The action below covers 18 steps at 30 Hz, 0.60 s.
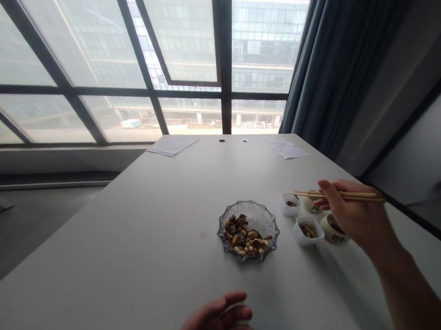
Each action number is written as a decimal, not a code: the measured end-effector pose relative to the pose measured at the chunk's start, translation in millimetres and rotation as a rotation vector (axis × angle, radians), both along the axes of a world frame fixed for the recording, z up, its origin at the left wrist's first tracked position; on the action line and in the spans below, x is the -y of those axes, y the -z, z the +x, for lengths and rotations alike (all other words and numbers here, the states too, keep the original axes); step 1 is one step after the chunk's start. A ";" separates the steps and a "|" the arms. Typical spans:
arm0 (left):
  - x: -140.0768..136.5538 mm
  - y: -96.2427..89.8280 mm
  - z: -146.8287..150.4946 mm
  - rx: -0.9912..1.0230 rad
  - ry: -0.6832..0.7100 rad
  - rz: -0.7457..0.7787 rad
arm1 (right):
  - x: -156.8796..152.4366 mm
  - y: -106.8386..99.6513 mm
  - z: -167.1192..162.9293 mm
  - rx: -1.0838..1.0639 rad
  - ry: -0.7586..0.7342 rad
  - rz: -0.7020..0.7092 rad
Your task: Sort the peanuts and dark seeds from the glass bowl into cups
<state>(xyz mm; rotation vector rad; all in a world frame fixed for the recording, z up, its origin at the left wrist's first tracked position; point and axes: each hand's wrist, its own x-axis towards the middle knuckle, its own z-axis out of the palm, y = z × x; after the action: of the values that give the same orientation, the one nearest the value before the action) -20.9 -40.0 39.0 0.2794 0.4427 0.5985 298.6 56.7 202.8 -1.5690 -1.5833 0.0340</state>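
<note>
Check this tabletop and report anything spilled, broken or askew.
Nothing looks spilled or broken: the glass bowl stands upright, its contents inside. Slightly odd: a faint smudge on the white table, left of the bowl, and the far-left papers, whose edges don't line up.

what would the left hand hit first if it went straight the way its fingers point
Likely the right forearm: the left hand points rightward, along a line on the near side of the glass bowl. Height is unclear, so it might pass underneath.
</note>
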 end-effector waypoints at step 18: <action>0.0 -0.5 -0.6 -0.007 0.016 -0.008 | 16.8 13.5 -49.8 0.065 -0.406 -0.416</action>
<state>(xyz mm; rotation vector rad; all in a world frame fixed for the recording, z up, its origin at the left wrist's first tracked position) -21.6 -40.0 39.4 0.2769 0.4490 0.5805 248.7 39.9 189.3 -1.5318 -2.0175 0.5709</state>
